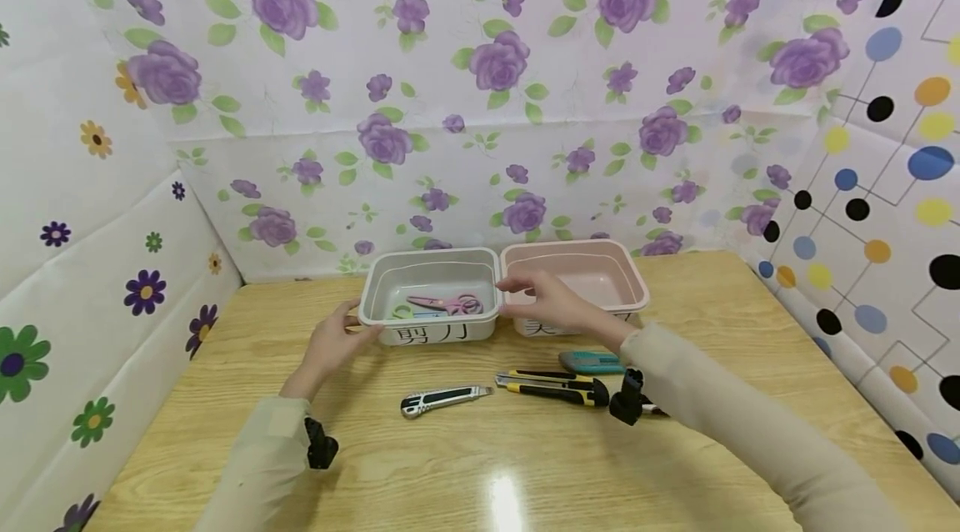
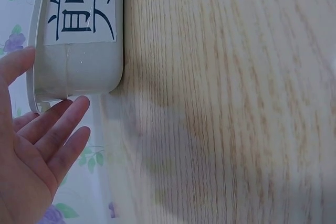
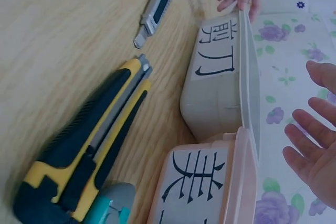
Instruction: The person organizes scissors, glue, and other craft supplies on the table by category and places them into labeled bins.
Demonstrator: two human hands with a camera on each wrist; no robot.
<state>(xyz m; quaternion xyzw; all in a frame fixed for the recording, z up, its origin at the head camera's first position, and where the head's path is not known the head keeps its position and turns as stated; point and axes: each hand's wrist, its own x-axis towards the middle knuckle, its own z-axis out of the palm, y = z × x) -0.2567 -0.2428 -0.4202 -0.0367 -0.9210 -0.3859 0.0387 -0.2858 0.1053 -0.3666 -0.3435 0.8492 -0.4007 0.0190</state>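
Note:
A light grey plastic bin (image 1: 429, 265), labelled with black characters, holds pink-handled scissors (image 1: 465, 304) and a green-handled pair (image 1: 402, 311). My left hand (image 1: 333, 346) grips its left front corner, thumb at the front rim and fingers at the side below the rim (image 2: 39, 77). Over the seam between the grey bin and a pink bin (image 1: 630, 286), my right hand (image 1: 551, 301) hovers with fingers spread and nothing between them. In the right wrist view the right hand (image 3: 317, 140) shows loose, parted fingers beside the bins' rims.
In front of the bins lie a silver-and-black utility knife (image 1: 446, 400), yellow-and-black utility knives (image 1: 555, 388) and a teal utility knife (image 1: 592, 362). The right forearm passes over the right end of this row. Flowered cloth (image 1: 450, 182) hangs close behind the bins.

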